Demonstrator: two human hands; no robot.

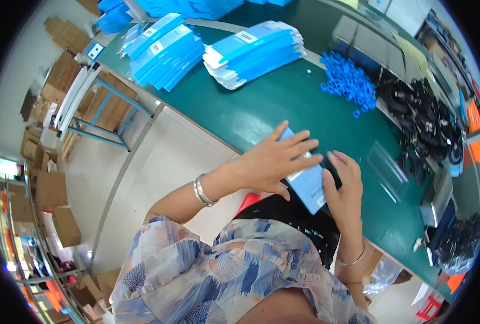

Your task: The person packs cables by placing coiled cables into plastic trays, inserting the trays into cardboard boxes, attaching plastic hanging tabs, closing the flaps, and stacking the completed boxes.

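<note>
A light blue, narrow box (pixel 308 190) lies at the table's front edge between my hands. Across its upper part is my left hand (pixel 283 156), fingers spread and the thumb at the box's near side. My right hand (pixel 345 186) is at the box's right side, its thumb against the lower part and its fingers apart from the thumb. Neither hand is wrapped round the box. What lies under my left palm is hidden.
The green table (pixel 261 116) bears stacked blue boxes (pixel 256 51), more flat blue boxes (pixel 167 54), blue rings (pixel 348 81), black cables (pixel 426 119) and a clear plastic piece (pixel 387 170). Cartons (pixel 51 189) stand at the left.
</note>
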